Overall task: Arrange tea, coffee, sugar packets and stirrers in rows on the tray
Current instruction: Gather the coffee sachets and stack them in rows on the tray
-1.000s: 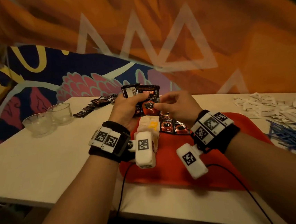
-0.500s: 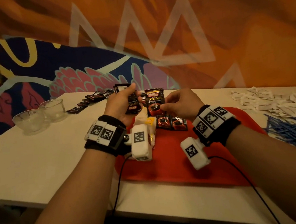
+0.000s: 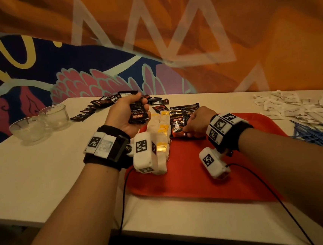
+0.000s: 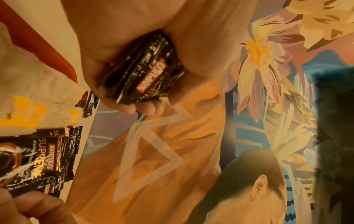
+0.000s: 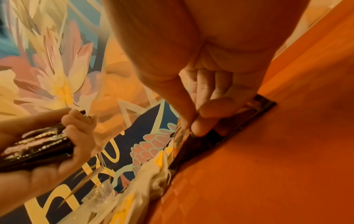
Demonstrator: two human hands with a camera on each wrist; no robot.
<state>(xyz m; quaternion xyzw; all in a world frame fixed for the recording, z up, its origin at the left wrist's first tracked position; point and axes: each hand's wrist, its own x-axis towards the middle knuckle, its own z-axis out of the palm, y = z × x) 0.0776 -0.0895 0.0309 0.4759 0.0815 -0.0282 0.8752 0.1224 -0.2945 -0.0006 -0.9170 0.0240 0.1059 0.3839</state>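
Lowered onto the tray [image 3: 192, 180], right hand [image 3: 197, 122] pinches a glossy black coffee sachet [image 3: 177, 125]; left hand [image 3: 125, 114] grips more.

The coffee sachets [image 3: 178, 120] are seen in glossy, crinkled black foil. The tea bags [image 3: 162, 126] look like soft, matt paper. The tray [image 3: 256, 133] appears as smooth red plastic, the surface [image 3: 33, 174] as matt white, and the bowls [image 3: 29, 129] as clear glass or plastic.
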